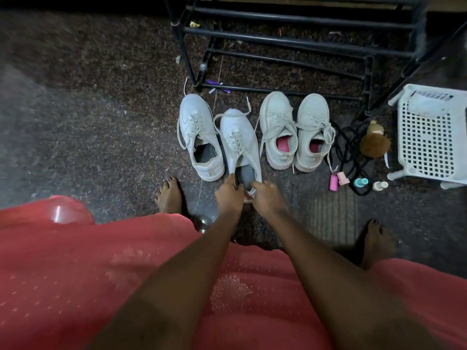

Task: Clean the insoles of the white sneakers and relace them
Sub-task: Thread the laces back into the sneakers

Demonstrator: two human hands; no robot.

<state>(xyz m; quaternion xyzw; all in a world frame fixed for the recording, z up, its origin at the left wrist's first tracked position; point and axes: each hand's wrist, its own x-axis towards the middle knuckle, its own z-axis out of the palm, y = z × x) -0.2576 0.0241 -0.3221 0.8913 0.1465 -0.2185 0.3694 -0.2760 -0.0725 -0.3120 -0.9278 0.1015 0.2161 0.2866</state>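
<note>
Both hands meet at the heel of one white sneaker [238, 142], which lies on the floor at 12 o'clock, just past your knees. Your left hand [228, 192] curls over the heel rim, fingertips at the opening above the dark insole [246, 174]. Your right hand [265, 195] grips the heel's other side. Its mate [199, 137] lies just beside at 11 o'clock. A second pair [276, 114], with pink insoles, stands at 1 o'clock. A white basket [429, 137] is at 2 o'clock, and a black rack [278, 91] stands behind the shoes.
</note>
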